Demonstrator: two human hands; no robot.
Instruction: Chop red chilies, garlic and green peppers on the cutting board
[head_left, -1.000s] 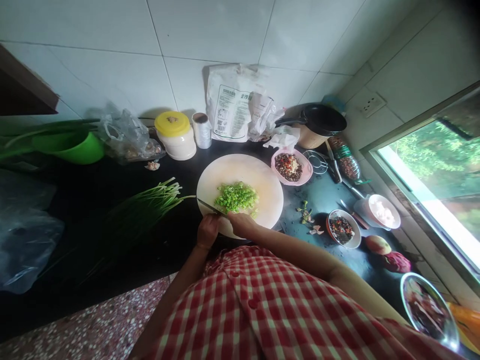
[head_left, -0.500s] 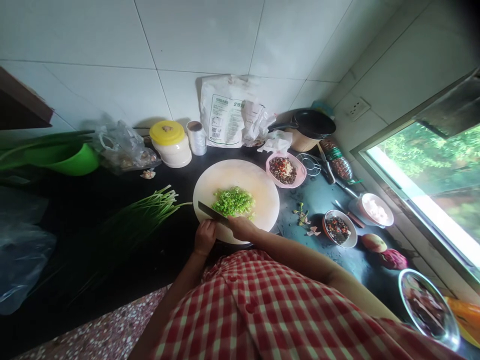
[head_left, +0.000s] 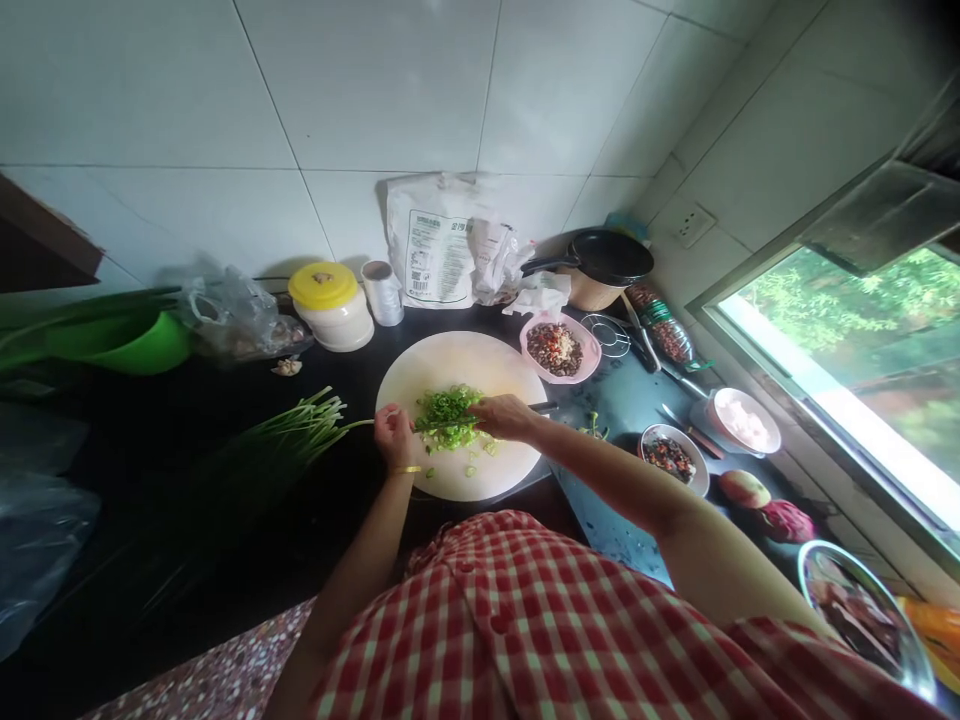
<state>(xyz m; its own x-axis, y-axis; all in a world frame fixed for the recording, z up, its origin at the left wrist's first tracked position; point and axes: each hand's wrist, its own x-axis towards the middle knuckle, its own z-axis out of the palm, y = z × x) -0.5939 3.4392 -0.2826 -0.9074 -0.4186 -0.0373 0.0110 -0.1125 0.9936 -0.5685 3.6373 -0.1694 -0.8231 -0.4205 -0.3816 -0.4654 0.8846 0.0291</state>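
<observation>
Chopped green onion (head_left: 448, 418) lies heaped at the middle of the round cutting board (head_left: 480, 360), centre of the head view. The right hand (head_left: 507, 416) has its fingers clamped on a knife handle (head_left: 541, 407), blade across the heap; the left hand (head_left: 394, 437), fingers curled, sits at the heap's left edge. Judged step: gathering the pieces. Next calls for a steady sweep, keeping bits on the board.

Daylight pours in from the window (head_left: 847, 350) well right of my right hand (head_left: 504, 416), blown out at its sill; the counter (head_left: 150, 480) left of my left hand (head_left: 394, 436) sinks into murky shadow; edges bow with wide-angle distortion; my shirt (head_left: 570, 640) is softly blurred.
</observation>
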